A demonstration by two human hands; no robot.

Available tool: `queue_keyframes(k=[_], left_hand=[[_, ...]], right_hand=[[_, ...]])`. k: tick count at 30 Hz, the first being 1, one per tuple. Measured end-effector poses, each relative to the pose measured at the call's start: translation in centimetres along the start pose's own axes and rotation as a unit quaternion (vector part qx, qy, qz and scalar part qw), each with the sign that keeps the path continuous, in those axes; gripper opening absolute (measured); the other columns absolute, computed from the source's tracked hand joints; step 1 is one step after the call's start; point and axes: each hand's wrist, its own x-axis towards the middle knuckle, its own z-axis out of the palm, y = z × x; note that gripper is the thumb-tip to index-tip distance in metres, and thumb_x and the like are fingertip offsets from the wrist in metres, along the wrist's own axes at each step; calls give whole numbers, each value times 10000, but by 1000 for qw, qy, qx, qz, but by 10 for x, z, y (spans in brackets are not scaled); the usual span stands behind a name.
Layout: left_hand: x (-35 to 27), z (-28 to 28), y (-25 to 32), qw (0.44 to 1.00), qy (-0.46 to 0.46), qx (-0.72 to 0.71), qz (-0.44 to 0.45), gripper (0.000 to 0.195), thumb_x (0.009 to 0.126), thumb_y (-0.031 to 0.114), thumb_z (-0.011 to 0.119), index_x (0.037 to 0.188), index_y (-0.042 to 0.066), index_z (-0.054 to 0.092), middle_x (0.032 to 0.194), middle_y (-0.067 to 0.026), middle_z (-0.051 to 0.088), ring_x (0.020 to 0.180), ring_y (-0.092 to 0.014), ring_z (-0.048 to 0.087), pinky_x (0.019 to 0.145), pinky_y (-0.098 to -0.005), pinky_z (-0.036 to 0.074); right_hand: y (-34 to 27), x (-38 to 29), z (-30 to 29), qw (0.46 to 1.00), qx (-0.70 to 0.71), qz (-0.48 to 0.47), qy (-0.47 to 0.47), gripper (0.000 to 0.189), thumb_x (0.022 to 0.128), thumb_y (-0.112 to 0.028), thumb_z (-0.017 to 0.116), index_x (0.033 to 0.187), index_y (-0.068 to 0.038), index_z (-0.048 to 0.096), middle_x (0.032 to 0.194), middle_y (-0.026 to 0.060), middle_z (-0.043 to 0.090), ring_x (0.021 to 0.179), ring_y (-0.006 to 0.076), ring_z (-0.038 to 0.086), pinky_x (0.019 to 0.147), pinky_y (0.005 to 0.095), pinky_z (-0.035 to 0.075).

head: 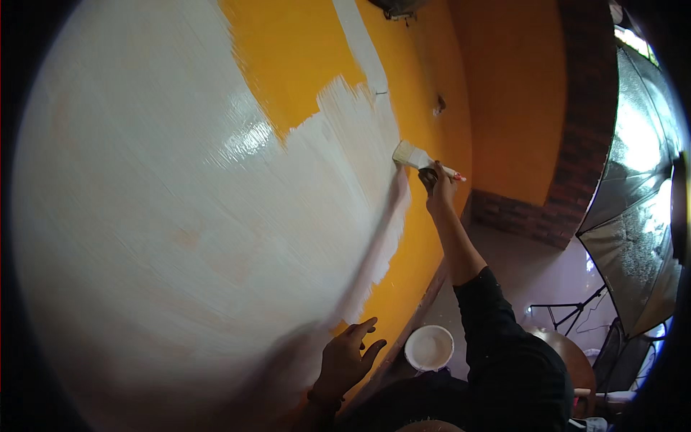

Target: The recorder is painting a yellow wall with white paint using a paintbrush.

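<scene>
My right hand (440, 186) grips the handle of a wide flat paintbrush (414, 155), its bristles against the wall at the edge of the white paint. The yellow wall (291, 54) is covered over a large part with streaky white paint (205, 189), wet and shiny in one spot. A narrow white strip (361, 43) runs up from the painted part. My left hand (351, 351) is in front of the wall near the lower edge of the white area, fingers apart, holding nothing. A white bucket of white paint (429, 348) stands on the floor below, between my arms.
An orange wall (510, 97) with a brick-pattern border (518, 216) is at the right. Beyond it are a large silvery umbrella (637, 216), a black tripod stand (572, 308) and a round brown table (572, 356). A dark fixture (402, 8) hangs at the top of the wall.
</scene>
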Motion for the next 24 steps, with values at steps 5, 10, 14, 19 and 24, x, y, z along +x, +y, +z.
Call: queue_keyframes(k=[5,10,14,19,24], left_hand=[[-8,7,-7,1000,-27,1,-2,532,942,373,728,1367,73,615,1145,-113,731,784,-258,712,730,-385,570],[-8,9,-6,1000,-25,0,12,549,941,399,726,1376,84,613,1158,-106,727,785,-249,711,722,-372,570],[-13,7,-6,1000,-19,-10,12,554,932,382,746,1389,101,609,1182,-104,721,796,-237,713,729,-358,570],[-21,5,-12,1000,-14,-18,1,565,931,365,753,1403,99,594,1196,-107,717,837,-238,713,763,-360,569],[-23,4,-20,999,-29,-21,-20,567,937,387,742,1403,98,598,1210,-102,715,839,-239,710,775,-366,568]], right_hand=[[-30,-25,2,998,-33,-34,27,218,981,-113,697,1084,46,589,969,159,695,795,247,741,694,356,668],[-83,-43,109,985,52,-103,-126,236,968,-128,722,1055,51,597,965,159,695,791,247,738,700,344,661],[-88,-42,175,979,50,-119,-160,201,985,-133,694,1079,30,624,983,171,702,810,255,740,726,358,665],[-57,-44,153,990,-29,-85,-105,210,950,-115,717,1055,31,609,977,180,710,777,272,750,692,386,673],[-66,-41,135,987,-57,-118,-92,235,947,-97,719,1070,69,605,943,177,714,760,261,751,704,374,678]])
